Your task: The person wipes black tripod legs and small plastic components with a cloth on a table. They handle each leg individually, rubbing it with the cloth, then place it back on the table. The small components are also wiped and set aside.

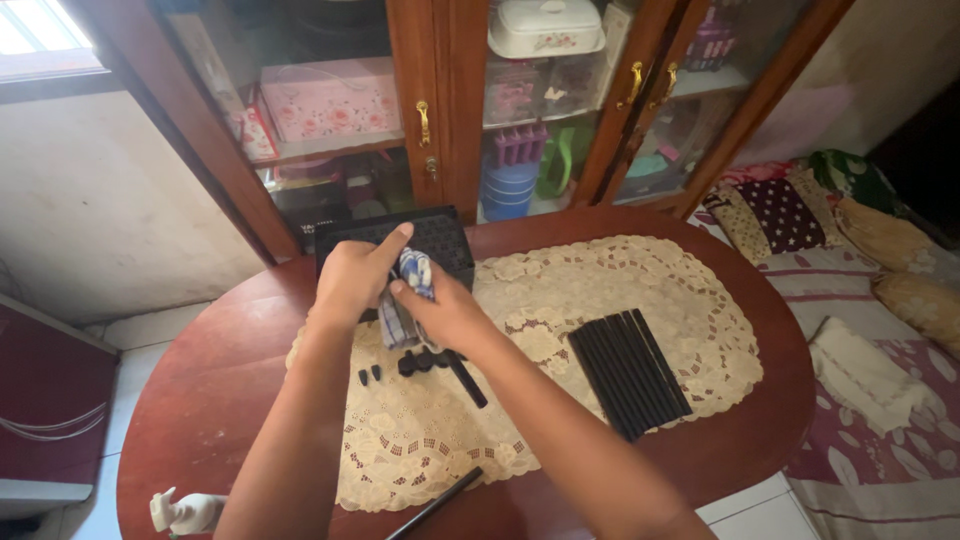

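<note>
Single black rod [436,503] at near tabletop [200,400] edge. We see left hand [352,280] and right hand [440,312], fingers closed on blue-white cloth [408,300], above black joined part [440,365] on lace mat [560,300]; rod bundle [628,372] parked right.

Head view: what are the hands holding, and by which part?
Both hands, left hand and right hand, grip a blue-and-white cloth bunched between them, its top end poking out above.
</note>
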